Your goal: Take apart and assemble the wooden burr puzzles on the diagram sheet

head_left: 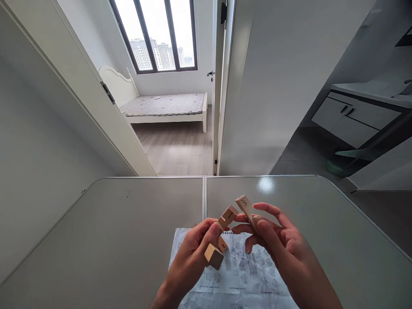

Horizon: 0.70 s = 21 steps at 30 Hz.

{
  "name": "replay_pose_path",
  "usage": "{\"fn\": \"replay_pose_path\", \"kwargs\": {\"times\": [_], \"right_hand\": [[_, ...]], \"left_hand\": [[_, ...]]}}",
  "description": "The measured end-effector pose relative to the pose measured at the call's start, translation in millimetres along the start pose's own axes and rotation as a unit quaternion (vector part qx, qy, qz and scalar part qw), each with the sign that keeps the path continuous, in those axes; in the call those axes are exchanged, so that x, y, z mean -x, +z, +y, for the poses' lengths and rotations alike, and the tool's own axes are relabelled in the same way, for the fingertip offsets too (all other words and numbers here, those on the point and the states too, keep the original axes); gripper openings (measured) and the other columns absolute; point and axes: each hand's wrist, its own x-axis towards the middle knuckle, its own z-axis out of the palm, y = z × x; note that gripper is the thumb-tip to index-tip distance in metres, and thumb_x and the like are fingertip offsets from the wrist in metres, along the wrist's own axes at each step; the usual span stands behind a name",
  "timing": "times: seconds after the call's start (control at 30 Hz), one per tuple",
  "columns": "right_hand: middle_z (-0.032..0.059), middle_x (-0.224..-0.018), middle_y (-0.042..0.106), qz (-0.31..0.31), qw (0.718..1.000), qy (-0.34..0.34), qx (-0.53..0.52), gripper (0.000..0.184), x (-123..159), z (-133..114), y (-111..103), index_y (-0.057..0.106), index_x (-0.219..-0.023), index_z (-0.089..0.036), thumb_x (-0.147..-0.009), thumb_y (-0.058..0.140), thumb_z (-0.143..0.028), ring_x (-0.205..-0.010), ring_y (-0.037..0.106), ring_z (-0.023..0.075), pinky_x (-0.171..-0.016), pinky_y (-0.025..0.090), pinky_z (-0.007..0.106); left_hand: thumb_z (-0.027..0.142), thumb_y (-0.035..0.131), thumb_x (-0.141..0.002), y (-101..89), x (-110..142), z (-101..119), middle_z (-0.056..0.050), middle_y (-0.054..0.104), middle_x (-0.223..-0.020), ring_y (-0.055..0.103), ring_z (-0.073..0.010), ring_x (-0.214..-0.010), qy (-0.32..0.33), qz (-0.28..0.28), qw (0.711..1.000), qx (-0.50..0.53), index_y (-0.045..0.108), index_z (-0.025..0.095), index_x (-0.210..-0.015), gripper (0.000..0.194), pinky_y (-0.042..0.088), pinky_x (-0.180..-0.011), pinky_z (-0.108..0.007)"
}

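My left hand [200,246] is closed around wooden puzzle pieces that cross each other. One notched piece [228,217] carries the number 1, and a piece [222,244] marked 2 pokes out below it. The square end [214,256] of a piece juts toward me under my thumb. Between thumb and fingers, my right hand [273,236] pinches another wooden piece [245,206], marked 3, tilted up and left. Its tip is close to the pieces in my left hand; whether they touch I cannot tell. Beneath both hands lies a printed instruction sheet [238,279] with small drawings, partly covered.
The sheet rests on a glossy grey table [96,240] with a seam [204,197] down its middle and a raised edge. Beyond it are an open doorway, a bed [170,105] and a window [161,34]. A white cabinet [357,116] stands at the right.
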Motion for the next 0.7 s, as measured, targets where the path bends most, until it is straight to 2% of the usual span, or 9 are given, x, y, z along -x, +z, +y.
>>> {"fn": "replay_pose_path", "kwargs": {"times": [0.13,0.2,0.3,0.4,0.53,0.6,0.7], "right_hand": [[0.0138,-0.104,0.084,-0.020,1.000,-0.011,0.014,0.042,0.7,-2.1,1.8,0.070,-0.111,-0.021,-0.094,0.074,-0.059,-0.081,0.079,0.0273,-0.075,0.065,0.040],[0.0110,-0.094,0.083,-0.046,0.999,-0.023,0.012,0.039,1.1,-2.1,3.5,0.073,-0.102,-0.021,-0.095,0.073,-0.059,-0.075,0.077,0.0252,-0.069,0.064,0.037],[0.0050,-0.079,0.079,-0.075,0.996,-0.040,0.019,0.038,1.9,1.1,6.7,0.074,-0.101,-0.022,-0.097,0.070,-0.059,-0.062,0.071,0.0203,-0.063,0.062,0.034],[0.0022,-0.076,0.077,-0.041,0.990,-0.087,0.099,0.028,1.3,7.8,7.1,0.076,-0.102,-0.026,-0.096,0.074,-0.053,-0.065,0.072,0.0196,-0.064,0.061,0.030],[0.0037,-0.098,0.081,0.015,0.951,-0.226,0.209,0.011,-0.8,17.7,6.2,0.082,-0.103,-0.033,-0.092,0.081,-0.036,-0.083,0.077,0.0232,-0.070,0.063,0.031],[0.0037,-0.101,0.081,0.045,0.924,-0.297,0.236,0.015,-1.0,22.7,7.9,0.084,-0.105,-0.036,-0.093,0.080,-0.029,-0.089,0.077,0.0244,-0.071,0.063,0.031],[0.0041,-0.102,0.080,0.064,0.892,-0.355,0.272,0.029,-0.6,30.1,12.6,0.084,-0.114,-0.041,-0.095,0.077,-0.020,-0.086,0.078,0.0231,-0.068,0.062,0.031]], "left_hand": [[0.073,0.057,-0.097,-0.1,-0.2,-2.3,0.004,0.045,-0.071,0.038,-0.0118,-0.061,-0.001,0.028,1.000,-0.010,0.070,0.014,-0.105,0.061,0.030,-0.056,-0.024],[0.072,0.054,-0.099,0.0,0.0,-3.9,0.004,0.046,-0.071,0.038,-0.0120,-0.062,0.000,0.033,0.999,-0.025,0.070,0.015,-0.107,0.060,0.031,-0.057,-0.024],[0.069,0.050,-0.102,1.2,1.2,-5.3,0.002,0.053,-0.075,0.043,-0.0135,-0.065,0.001,0.020,0.999,-0.040,0.069,0.016,-0.112,0.058,0.035,-0.061,-0.025],[0.067,0.051,-0.103,3.4,3.0,-5.4,0.000,0.056,-0.078,0.045,-0.0145,-0.070,0.012,0.011,0.998,-0.057,0.070,0.017,-0.108,0.054,0.038,-0.065,-0.025],[0.066,0.052,-0.103,6.5,4.3,-4.8,0.002,0.051,-0.078,0.040,-0.0139,-0.070,0.021,0.016,0.998,-0.061,0.070,0.018,-0.107,0.052,0.035,-0.064,-0.025],[0.065,0.053,-0.103,7.7,4.5,-4.4,0.002,0.048,-0.078,0.038,-0.0134,-0.069,0.011,0.010,0.999,-0.039,0.069,0.018,-0.110,0.050,0.034,-0.063,-0.025],[0.063,0.053,-0.104,8.8,4.8,-3.4,0.002,0.047,-0.079,0.038,-0.0130,-0.069,-0.003,0.004,1.000,-0.016,0.068,0.018,-0.109,0.048,0.035,-0.063,-0.025]]}}
